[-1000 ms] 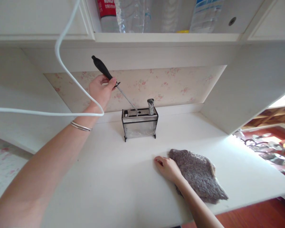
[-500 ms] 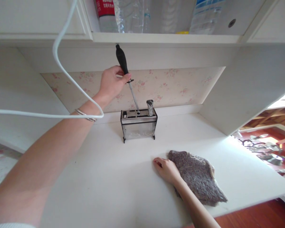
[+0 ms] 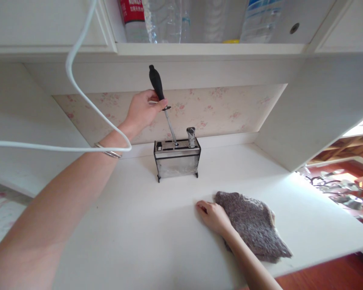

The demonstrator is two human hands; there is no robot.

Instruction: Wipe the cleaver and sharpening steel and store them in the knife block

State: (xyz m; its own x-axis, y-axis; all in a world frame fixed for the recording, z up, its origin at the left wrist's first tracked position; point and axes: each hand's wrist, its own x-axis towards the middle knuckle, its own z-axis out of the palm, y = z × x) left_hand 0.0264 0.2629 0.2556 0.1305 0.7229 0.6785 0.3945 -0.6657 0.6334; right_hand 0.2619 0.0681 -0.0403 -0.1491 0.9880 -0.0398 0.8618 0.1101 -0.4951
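Note:
My left hand (image 3: 145, 110) is closed on a honing steel (image 3: 157, 83) with a black handle and a small round guard, gripped low on the handle. Tilted to the left, its thin metal rod runs down into a round hole in the top of a knife block (image 3: 177, 165). The block has a metal top, clear sides and small black feet. Another handle (image 3: 191, 137), worn and patchy, stands at the block's right end. On the white counter, my right hand (image 3: 213, 216) rests with its fingers curled in, seemingly around nothing. Beside it lies a brown-grey cloth (image 3: 254, 225).
Above hangs a cabinet shelf (image 3: 211, 49) with several plastic bottles (image 3: 163, 20). A white cable (image 3: 87, 96) loops across the left side, in front of my forearm. Flowered wallpaper (image 3: 218, 108) backs the counter (image 3: 139, 225). White panels close both sides.
My left hand has lowered slightly, and the honing steel has slid further down into the knife block. My right hand and the cloth stay where they were.

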